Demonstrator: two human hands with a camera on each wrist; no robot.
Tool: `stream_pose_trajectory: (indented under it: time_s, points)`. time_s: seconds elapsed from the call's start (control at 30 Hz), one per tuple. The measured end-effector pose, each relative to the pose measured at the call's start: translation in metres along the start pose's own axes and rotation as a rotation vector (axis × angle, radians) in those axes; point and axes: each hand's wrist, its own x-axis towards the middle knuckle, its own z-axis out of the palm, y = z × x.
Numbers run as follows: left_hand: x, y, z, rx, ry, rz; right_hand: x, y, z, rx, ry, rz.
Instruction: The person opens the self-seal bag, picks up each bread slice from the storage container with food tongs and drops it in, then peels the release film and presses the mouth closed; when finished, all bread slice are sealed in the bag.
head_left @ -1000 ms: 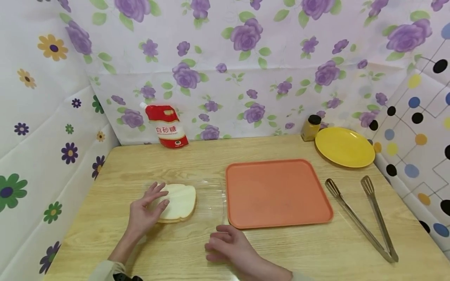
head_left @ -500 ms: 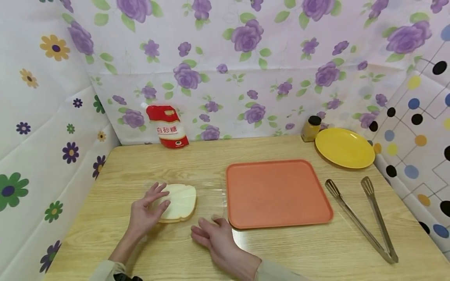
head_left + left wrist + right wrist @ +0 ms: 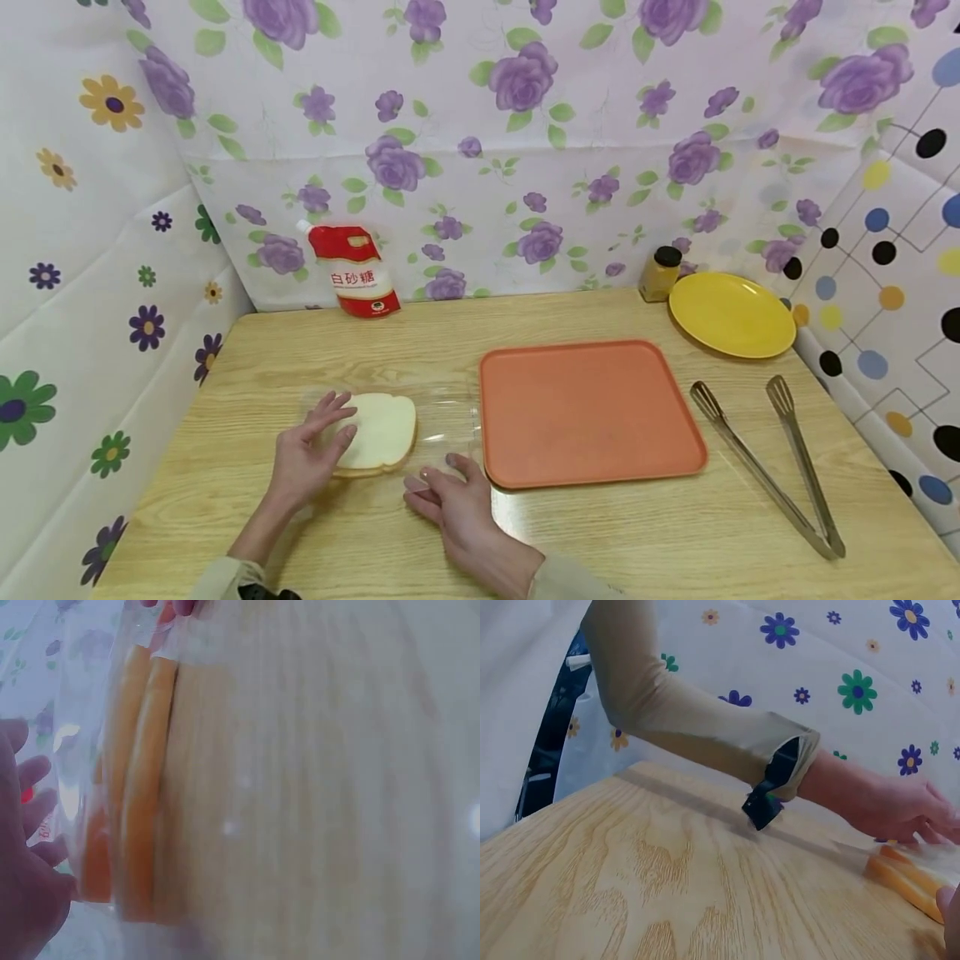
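Observation:
Slices of white bread [image 3: 386,429] lie stacked inside a clear plastic bag [image 3: 448,421] on the table. Their brown crust edges show through the film in the left wrist view, two layers deep. My left hand [image 3: 303,454] is at the left side of the bread, fingers spread over its edge and thumb by the near corner. At the bag's near right end, my right hand [image 3: 465,508] pinches the loose film between thumb and fingers. In the right wrist view the left forearm's sleeve [image 3: 697,739] reaches across to the bread.
An orange tray [image 3: 592,417] lies right of the bag. Metal tongs [image 3: 780,483] rest spread at the right, below a yellow plate [image 3: 731,317] and a yellow jar [image 3: 658,279] with a black lid. A red sugar pouch [image 3: 356,275] leans on the back wall.
My right hand has moved left and a little away from me, to the bag's near end, and its fingers have drawn together on the film. My left hand and the bread have stayed put.

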Motion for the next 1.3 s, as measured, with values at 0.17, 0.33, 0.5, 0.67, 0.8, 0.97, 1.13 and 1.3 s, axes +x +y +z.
stream_pose_trajectory:
  time_s: [0.17,0.33,0.5,0.67,0.8,0.97,1.13,1.3]
  points:
    - [0.026,0.008,-0.002,0.119,0.051,0.059,-0.001,0.001,-0.004,0.008,-0.032,0.0]
    - [0.068,0.004,0.009,0.215,-0.164,-0.041,-0.001,0.004,-0.006,0.013,-0.06,0.002]
    - [0.105,0.008,0.03,0.174,-0.528,-0.152,-0.002,0.006,-0.009,0.018,-0.069,0.009]
    - [0.128,0.007,0.047,0.131,-0.799,-0.21,-0.002,0.005,-0.01,0.025,-0.069,0.015]
    - [0.138,0.006,0.059,0.121,-0.941,-0.263,-0.002,0.004,-0.011,0.033,-0.071,0.005]
    - [0.139,0.002,0.063,0.116,-0.993,-0.281,-0.003,0.005,-0.011,0.04,-0.081,-0.003]
    - [0.137,0.002,0.063,0.109,-0.971,-0.268,-0.003,0.007,-0.012,0.042,-0.083,-0.006]
    - [0.135,0.003,0.058,0.07,-0.921,-0.243,-0.004,0.006,-0.014,0.04,-0.081,-0.008]
